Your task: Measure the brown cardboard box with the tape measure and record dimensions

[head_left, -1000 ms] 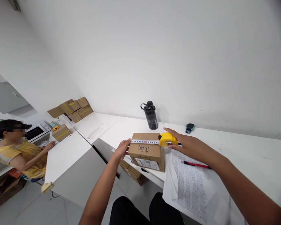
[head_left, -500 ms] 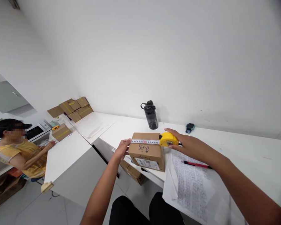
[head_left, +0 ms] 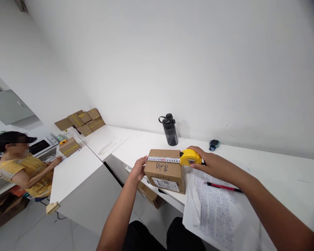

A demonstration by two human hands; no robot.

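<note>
A brown cardboard box (head_left: 163, 169) with dark handwriting on top and a white label on its near side stands at the table's front edge. Across its top lies the white blade of a tape measure (head_left: 190, 157), whose yellow case sits at the box's right edge. My right hand (head_left: 205, 159) is closed round that case, thumb below and fingers above. At the box's left edge, my left hand (head_left: 139, 168) pinches the blade's end against the side; the very tip is hidden by the fingers.
A black water bottle (head_left: 170, 129) stands behind the box, and a small blue-and-black item (head_left: 214, 144) lies near the wall. Written sheets (head_left: 211, 205) and a red pen (head_left: 223, 187) are at right. A co-worker (head_left: 26, 170) in yellow sits at left near flattened cartons (head_left: 85, 120).
The view has shifted slightly, so everything appears a little lower and to the right. Both hands keep their hold, and the tape stays stretched over the box.
</note>
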